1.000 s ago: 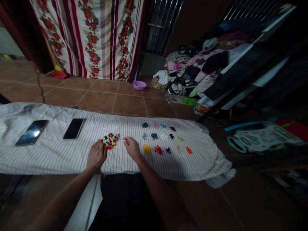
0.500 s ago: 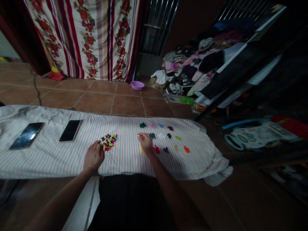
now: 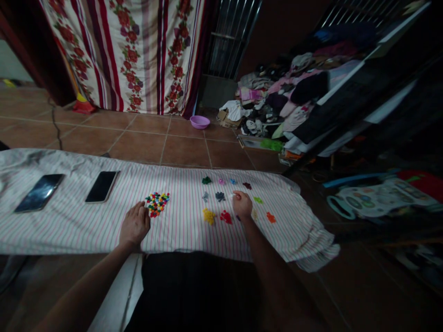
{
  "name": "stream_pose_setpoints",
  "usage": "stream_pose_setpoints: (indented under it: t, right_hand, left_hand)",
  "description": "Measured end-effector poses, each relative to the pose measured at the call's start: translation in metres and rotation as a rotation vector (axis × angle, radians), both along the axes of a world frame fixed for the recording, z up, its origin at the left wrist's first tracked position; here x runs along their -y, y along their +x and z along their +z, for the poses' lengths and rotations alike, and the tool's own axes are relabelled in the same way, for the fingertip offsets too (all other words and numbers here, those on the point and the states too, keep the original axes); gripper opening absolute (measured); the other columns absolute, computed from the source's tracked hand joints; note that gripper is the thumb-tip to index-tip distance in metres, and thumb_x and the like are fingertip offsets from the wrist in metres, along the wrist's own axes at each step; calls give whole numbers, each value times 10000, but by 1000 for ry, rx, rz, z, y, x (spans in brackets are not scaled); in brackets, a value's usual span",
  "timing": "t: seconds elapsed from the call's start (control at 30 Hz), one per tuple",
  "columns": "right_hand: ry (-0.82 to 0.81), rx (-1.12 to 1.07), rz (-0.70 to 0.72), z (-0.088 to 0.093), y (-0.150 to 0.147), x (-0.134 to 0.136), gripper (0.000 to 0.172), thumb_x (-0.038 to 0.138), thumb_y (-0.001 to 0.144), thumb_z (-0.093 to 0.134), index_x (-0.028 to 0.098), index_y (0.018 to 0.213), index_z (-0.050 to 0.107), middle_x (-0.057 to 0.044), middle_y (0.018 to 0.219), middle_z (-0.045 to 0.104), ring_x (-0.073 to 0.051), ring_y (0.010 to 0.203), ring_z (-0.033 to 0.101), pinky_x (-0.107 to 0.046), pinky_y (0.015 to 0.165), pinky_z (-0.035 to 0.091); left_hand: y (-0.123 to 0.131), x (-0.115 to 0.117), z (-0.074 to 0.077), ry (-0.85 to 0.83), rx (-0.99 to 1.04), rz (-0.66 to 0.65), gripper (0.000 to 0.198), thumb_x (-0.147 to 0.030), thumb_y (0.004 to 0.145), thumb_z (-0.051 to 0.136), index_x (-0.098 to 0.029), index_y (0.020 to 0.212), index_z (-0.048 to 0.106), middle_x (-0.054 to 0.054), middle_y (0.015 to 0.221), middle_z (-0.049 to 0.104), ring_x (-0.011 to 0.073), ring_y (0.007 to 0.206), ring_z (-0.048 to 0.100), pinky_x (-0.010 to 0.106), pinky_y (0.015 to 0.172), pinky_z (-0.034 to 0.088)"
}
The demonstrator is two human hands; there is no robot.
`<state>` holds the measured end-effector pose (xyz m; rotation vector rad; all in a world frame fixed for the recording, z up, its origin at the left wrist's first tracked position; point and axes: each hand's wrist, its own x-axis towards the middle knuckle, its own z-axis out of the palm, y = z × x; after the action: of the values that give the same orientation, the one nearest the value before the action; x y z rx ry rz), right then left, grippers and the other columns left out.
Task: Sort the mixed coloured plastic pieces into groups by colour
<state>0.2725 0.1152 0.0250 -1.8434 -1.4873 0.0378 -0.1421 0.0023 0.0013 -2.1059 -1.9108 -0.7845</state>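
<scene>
My left hand (image 3: 134, 225) lies palm down on the striped cloth, fingers stretched out and touching the left edge of a mixed pile of small coloured pieces (image 3: 157, 204). Over the white pieces (image 3: 232, 195) is my right hand (image 3: 243, 204), thumb and fingertips pinched on what looks like a small white piece. It hides most of that group and others behind it. Left of it are a dark grey group (image 3: 220, 196), a light grey group (image 3: 205, 197), a yellow group (image 3: 208, 216) and a red group (image 3: 226, 216).
Green (image 3: 206, 180), pink (image 3: 221, 181), blue (image 3: 233, 181), maroon (image 3: 247, 185), lime (image 3: 258, 200) and orange pieces (image 3: 271, 217) form separate groups. Two phones, one black-screened (image 3: 102, 186) and one reflective (image 3: 39, 192), lie left. Beyond the cloth-covered surface (image 3: 180, 235) stands a purple basin (image 3: 200, 122).
My right hand has moved right, from beside the light grey and yellow groups to the white group, uncovering those two. My left hand has stayed beside the mixed pile.
</scene>
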Motion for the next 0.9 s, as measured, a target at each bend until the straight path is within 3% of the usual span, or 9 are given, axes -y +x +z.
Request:
stream_pose_setpoints:
  t: [0.5, 0.9]
  right_hand:
    - [-104, 157, -21, -11, 14, -3, 294, 118, 768, 474, 191, 908, 722, -76, 883, 641, -189, 795, 566, -280, 720, 414]
    - [-37, 142, 30, -12, 14, 0, 329, 121, 730, 431, 191, 853, 729, -75, 891, 648, -193, 820, 568, -296, 788, 443]
  left_hand:
    - [0, 0, 1, -1, -9, -20, 167, -228, 894, 405, -180, 923, 562, 173, 1197, 644, 285, 1166, 586, 449, 954, 480]
    - [0, -1, 0, 14, -27, -13, 167, -231, 899, 409, -176, 930, 564, 179, 1198, 645, 283, 1153, 600, 450, 956, 487]
